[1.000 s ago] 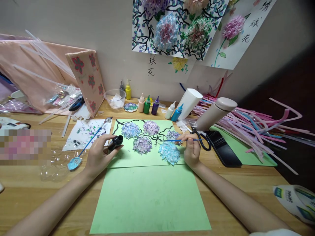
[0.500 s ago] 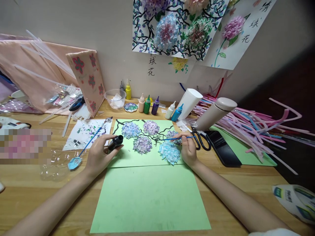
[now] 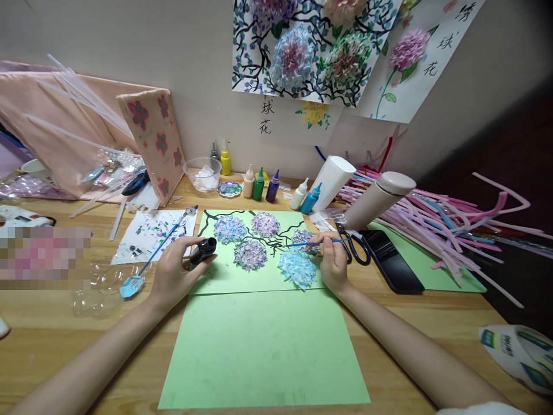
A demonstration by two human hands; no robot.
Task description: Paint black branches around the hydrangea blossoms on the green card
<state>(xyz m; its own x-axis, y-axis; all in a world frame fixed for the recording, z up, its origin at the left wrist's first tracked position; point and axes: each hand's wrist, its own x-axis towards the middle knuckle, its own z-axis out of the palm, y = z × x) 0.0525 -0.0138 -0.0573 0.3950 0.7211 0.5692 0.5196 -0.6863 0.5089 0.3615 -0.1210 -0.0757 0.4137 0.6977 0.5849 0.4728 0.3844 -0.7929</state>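
Note:
My left hand (image 3: 175, 271) is wrapped round a small black bottle (image 3: 208, 248), its open mouth tilted toward the paper. In my right hand (image 3: 333, 262) is a thin blue paintbrush (image 3: 309, 243), its tip near the black painted branches (image 3: 275, 248). Both hands rest by a green sheet (image 3: 216, 279) bearing several fluffy flowers in purple, pink and blue. The light blue flower (image 3: 298, 268) lies just left of my right hand, and a purple one (image 3: 250, 255) sits between the hands. A second green sheet (image 3: 263, 351) lies nearer to me.
Black scissors (image 3: 358, 248), a phone (image 3: 392, 260) and a thermos (image 3: 380, 199) stand to the right. Paint bottles (image 3: 258, 185) line the back. To the left lie a stained paper (image 3: 142, 233), another brush (image 3: 159, 249) and a clear plastic tray (image 3: 97, 288). A tape roll (image 3: 518, 354) is front right.
My right hand has shifted slightly to the right with the paintbrush, drawing its tip a little along the branches. My left hand and the bottle have stayed in place.

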